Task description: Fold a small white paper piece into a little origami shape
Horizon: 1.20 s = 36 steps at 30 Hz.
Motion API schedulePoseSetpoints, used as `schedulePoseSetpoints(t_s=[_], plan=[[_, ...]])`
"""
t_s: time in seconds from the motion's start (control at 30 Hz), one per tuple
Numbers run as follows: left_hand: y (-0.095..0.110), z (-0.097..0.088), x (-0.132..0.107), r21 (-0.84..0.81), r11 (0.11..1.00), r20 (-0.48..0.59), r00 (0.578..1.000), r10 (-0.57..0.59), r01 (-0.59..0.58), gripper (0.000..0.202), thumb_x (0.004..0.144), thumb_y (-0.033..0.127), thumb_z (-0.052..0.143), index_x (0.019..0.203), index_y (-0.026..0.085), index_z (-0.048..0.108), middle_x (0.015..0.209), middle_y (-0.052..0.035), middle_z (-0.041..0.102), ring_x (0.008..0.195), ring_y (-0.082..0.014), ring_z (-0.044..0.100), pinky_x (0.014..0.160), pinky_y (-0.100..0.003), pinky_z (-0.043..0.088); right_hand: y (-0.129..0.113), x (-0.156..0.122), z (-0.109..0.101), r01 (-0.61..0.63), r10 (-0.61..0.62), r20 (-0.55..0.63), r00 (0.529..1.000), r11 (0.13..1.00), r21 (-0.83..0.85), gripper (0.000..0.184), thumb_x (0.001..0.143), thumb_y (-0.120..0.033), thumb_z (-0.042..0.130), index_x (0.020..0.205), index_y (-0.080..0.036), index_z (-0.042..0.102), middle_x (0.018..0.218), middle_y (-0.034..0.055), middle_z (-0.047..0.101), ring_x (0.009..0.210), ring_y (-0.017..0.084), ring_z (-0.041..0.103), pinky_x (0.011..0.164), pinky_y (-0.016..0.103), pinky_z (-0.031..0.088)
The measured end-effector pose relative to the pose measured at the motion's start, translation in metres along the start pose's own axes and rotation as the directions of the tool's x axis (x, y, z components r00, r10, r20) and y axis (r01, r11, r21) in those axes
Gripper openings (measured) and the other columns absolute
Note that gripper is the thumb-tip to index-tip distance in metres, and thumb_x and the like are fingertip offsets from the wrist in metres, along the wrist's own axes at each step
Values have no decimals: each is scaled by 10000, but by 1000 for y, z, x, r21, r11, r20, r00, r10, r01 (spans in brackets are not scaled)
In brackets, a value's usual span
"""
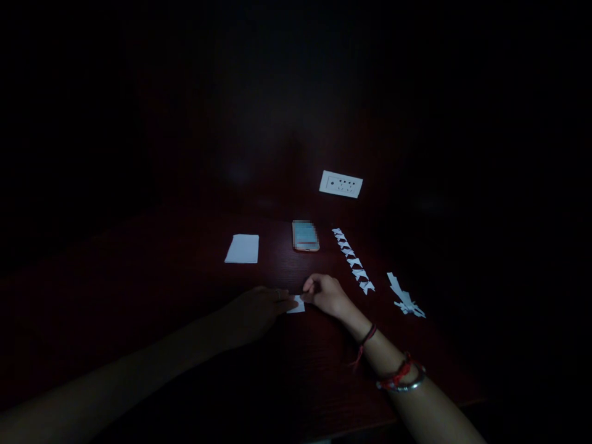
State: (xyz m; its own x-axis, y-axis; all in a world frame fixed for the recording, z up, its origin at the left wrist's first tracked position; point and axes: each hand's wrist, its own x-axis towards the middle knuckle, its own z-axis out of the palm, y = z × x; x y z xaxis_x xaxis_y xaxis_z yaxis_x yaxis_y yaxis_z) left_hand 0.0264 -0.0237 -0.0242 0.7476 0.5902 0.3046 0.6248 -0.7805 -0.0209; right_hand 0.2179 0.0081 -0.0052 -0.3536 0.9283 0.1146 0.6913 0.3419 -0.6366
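Note:
A small piece of white paper lies on the dark reddish table between my two hands. My left hand, in shadow, is closed with its fingertips over the paper's left part. From the other side, my right hand pinches the paper's upper right corner between thumb and finger, the remaining fingers curled. Fingers partly cover the paper, so its full shape is hidden. Just beyond my hands lies a phone with its screen lit and blurred.
Left of the phone is a stack of white paper sheets. A row of several small folded paper pieces runs along the right. Farther right sits a pile of paper strips. A white socket plate is behind; surroundings are very dark.

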Motion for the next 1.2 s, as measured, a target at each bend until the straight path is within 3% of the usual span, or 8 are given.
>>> schedulePoseSetpoints(t_s=[0.13,0.23,0.33,0.6,0.8,1.07,1.2], plan=[[-4,0,-3,-15,1000,22,1000,2,-2,463,734,60,386,1159,246,397,1190,-43,437,1048,-183,428,823,-324,348,2,-4,-7,282,-286,-48,957,956,-83,114,667,-87,513,700,-147,603,683,2,546,628,80,496,579,172,384],[-10,1,-5,-37,999,20,1000,12,-11,504,729,39,369,1175,273,365,1206,-12,421,1088,-183,386,833,-336,336,3,-8,-14,486,-484,51,874,862,-144,216,705,-57,466,790,-175,626,798,19,553,730,93,509,670,187,389],[-16,3,-7,-59,996,21,998,64,-63,550,709,15,366,1183,294,344,1208,24,419,1136,-184,319,852,-340,317,4,-11,-17,570,-544,174,821,801,-186,272,727,-67,450,902,-201,610,866,19,555,773,98,519,706,192,387],[-20,3,-7,-77,993,31,996,87,-85,578,699,-7,358,1195,287,325,1225,30,398,1152,-183,289,868,-353,301,0,-14,-18,628,-566,278,776,731,-266,267,768,-111,411,961,-184,580,936,23,571,834,106,529,752,197,380],[-20,4,-7,-91,994,37,997,68,-65,587,686,-21,343,1191,279,330,1213,28,413,1130,-175,325,873,-356,299,-3,-17,-21,637,-547,330,769,703,-317,286,772,-114,393,988,-192,563,952,19,573,841,108,533,741,198,385],[-20,2,-8,-26,997,53,996,75,-74,589,686,-19,352,1186,293,333,1219,38,405,1139,-190,305,858,-365,296,-4,-18,-21,626,-538,326,778,712,-318,240,727,-111,416,853,-166,612,943,14,587,832,119,539,762,212,388],[-18,-1,-8,5,996,43,995,90,-90,554,701,-3,388,1172,288,355,1233,26,382,1147,-200,282,861,-360,290,0,-16,-20,601,-544,260,798,757,-258,227,705,-93,425,817,-154,612,889,12,594,781,105,543,741,194,396]])
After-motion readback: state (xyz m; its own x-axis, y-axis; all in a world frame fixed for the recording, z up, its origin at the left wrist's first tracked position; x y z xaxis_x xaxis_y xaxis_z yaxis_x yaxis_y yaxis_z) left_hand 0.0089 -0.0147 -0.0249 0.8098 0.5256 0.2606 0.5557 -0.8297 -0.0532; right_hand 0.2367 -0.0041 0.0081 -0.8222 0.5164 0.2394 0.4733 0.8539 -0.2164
